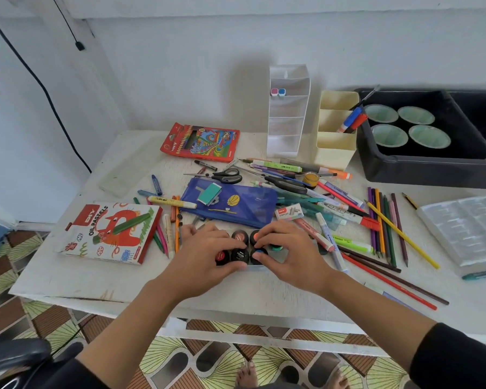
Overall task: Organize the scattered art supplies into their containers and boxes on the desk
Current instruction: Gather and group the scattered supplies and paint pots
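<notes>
— Okay, what is on the far left of the desk (68, 282)?

— I see the oil pastels box (107, 233). It lies flat, at nine o'clock from the hands.

— And what are the hands doing?

— The left hand (208, 248) is bent over the paint pots (239, 255). Its fingers are on the lids and its thumb is on the near side. The pots sit close together in two rows, at six o'clock, near the front edge of the desk. The right hand (286, 249) holds the same pots from the three o'clock side. Its fingertips curl onto the lids and its thumb touches the pot with the blue top.

— What is behind the pots?

— At twelve o'clock I see the blue pencil case (236, 203), with the scissors (225, 175) just past it. At eleven o'clock, farther back, is the red pencil box (201, 141).

— And to the right?

— At one o'clock the white organizer (288, 113) and the cream organizer (334, 136) stand up side by side. At two o'clock is the black tray (421, 167) with four green cups (415, 115) inside. At three o'clock loose colored pencils (385, 226) lie on the desk. Far right is the clear plastic tray (466, 228).
</notes>
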